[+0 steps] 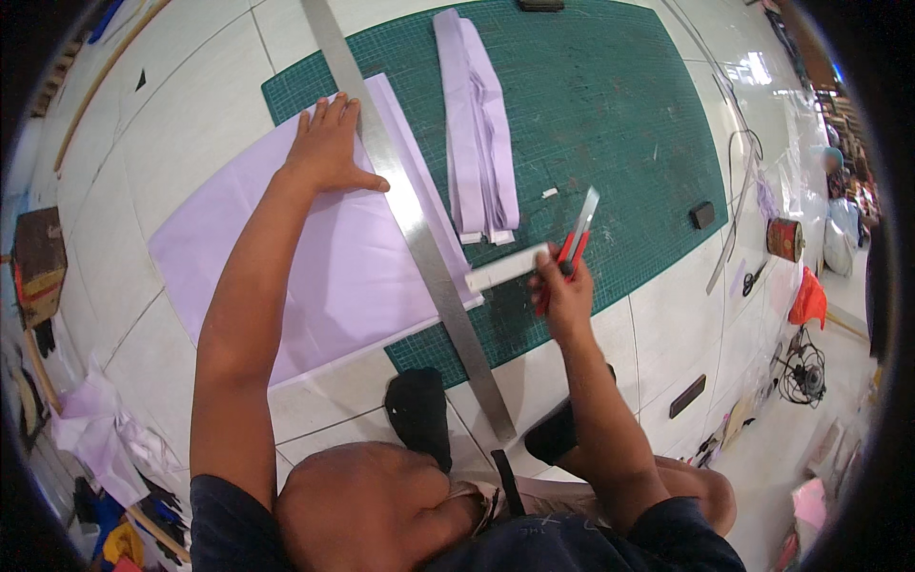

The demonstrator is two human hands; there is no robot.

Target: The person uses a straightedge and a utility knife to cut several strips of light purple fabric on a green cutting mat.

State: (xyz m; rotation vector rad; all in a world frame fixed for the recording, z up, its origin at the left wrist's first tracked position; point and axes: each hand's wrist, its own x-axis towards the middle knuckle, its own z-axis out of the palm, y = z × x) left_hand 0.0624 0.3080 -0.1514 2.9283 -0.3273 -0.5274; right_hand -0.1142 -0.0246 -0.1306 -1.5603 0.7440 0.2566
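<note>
There're 2 hands point(329, 153) point(569, 303), 1 knife point(578, 240), 1 wide mtl. ruler point(413, 217), 1 grn. mat point(620, 124).

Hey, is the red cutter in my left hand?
No, your right hand holds the red cutter; your left hand rests on lilac fabric.

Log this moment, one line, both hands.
left hand: on lilac cloth, thumb on ruler | right hand: holds red cutter, white strip | green mat: folded lilac bands

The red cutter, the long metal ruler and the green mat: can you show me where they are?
Red cutter point(577, 245): head view, on its handle.
Long metal ruler point(414, 219): head view, middle of its flat face.
Green mat point(610, 124): head view, on its bare surface.
</note>
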